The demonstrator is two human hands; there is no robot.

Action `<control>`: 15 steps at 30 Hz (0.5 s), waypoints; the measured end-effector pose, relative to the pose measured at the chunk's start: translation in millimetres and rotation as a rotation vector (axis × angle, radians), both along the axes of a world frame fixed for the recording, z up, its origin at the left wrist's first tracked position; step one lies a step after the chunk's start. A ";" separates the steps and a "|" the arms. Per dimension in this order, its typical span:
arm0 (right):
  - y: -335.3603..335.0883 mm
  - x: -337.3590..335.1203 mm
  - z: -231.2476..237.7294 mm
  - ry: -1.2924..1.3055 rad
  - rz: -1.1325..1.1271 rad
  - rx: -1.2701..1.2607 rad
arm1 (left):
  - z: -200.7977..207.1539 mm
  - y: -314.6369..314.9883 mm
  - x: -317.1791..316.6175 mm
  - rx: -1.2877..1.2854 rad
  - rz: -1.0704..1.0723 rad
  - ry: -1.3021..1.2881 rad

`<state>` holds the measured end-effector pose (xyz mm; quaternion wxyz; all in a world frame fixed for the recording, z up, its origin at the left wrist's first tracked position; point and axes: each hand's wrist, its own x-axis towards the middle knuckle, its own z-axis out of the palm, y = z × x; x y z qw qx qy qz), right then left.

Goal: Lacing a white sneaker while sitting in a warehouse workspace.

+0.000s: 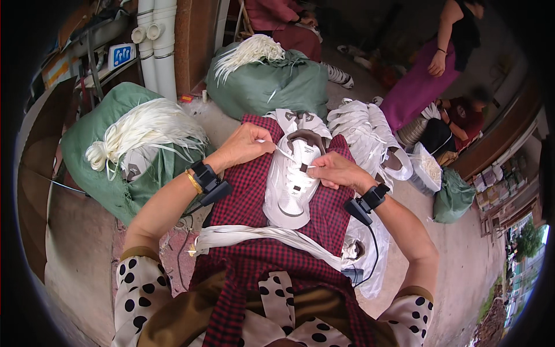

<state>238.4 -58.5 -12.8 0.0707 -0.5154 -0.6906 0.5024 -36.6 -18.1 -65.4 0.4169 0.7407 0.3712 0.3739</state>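
A white sneaker (289,194) with a dark lining lies on my lap, its toe towards me. It rests on a red-and-black checked cloth (243,194). My left hand (250,146) is closed in a pinch on a white shoelace (282,151), which runs taut to the upper left of the sneaker's lacing area. At the right edge of that area, my right hand (336,171) has thumb and forefinger pressed together. What sits between those fingertips is too small to tell. A bundle of white laces (269,233) stretches across my lap below the toe.
Green sacks stand at the left (87,139) and ahead (260,95), both topped with white laces. Several white shoes (361,130) are piled right of my lap. Two co-workers sit farther back, and a person in a purple skirt (411,87) stands at the upper right.
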 end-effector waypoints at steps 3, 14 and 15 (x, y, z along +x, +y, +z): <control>-7.2 -5.5 -2.9 -0.197 -0.093 0.194 | 0.1 1.9 5.9 -0.036 0.010 0.048; -16.9 -9.7 -6.1 -0.221 -0.077 0.437 | 25.9 0.6 -16.0 -0.078 -0.071 -0.038; -17.6 -8.1 -5.8 -0.155 -0.093 0.335 | 23.2 0.1 -13.6 -0.124 -0.043 0.017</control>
